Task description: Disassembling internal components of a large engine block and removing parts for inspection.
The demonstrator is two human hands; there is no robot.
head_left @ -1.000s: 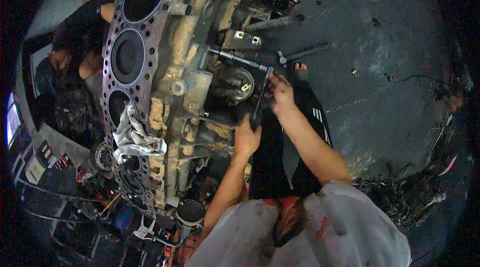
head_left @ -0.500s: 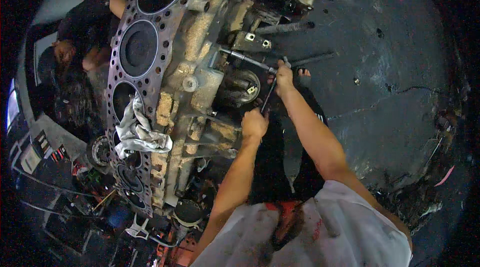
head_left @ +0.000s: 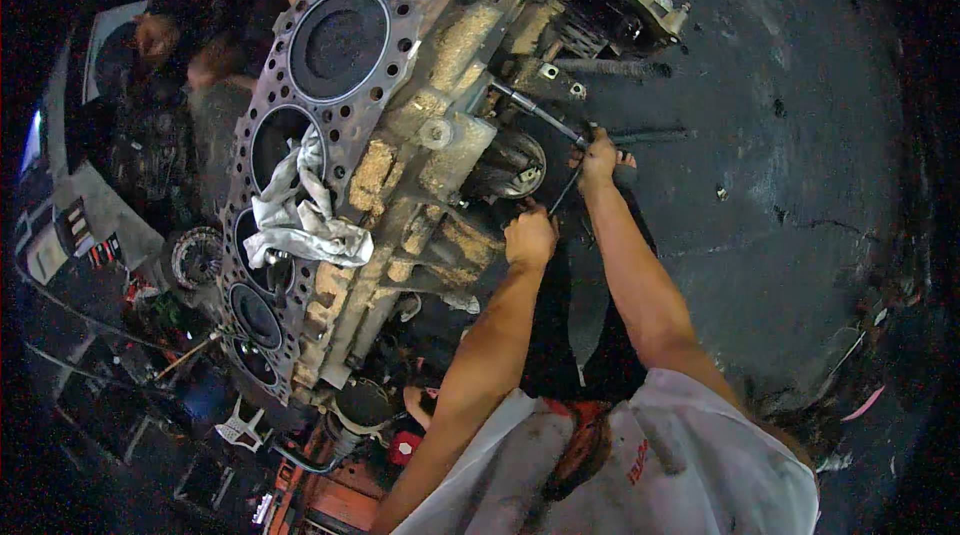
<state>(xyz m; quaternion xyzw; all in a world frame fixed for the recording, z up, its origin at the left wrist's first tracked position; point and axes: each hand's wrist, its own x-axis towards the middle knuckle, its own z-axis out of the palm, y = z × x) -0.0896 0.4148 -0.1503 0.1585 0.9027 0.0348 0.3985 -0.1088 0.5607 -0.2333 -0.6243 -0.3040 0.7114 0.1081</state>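
Observation:
A big rusty engine block (head_left: 400, 165) with several round cylinder bores lies on its side in front of me. A long ratchet wrench (head_left: 535, 113) with an extension bar reaches into the block's side. My right hand (head_left: 598, 157) grips the far end of the wrench handle. My left hand (head_left: 530, 237) is closed around the lower end of the thin dark handle (head_left: 563, 193), close to the block's side. A round dark housing (head_left: 510, 165) sits just left of both hands.
A crumpled white rag (head_left: 300, 210) lies over the bores. Another person (head_left: 190, 35) crouches at the upper left behind the block. Dark oily floor (head_left: 790, 185) spreads to the right, with loose rods (head_left: 650, 135) near the wrench. Tools and parts clutter the lower left.
Both hands have shifted a little up and to the right along the wrench, and my view has swung so the block sits lower and larger in the picture.

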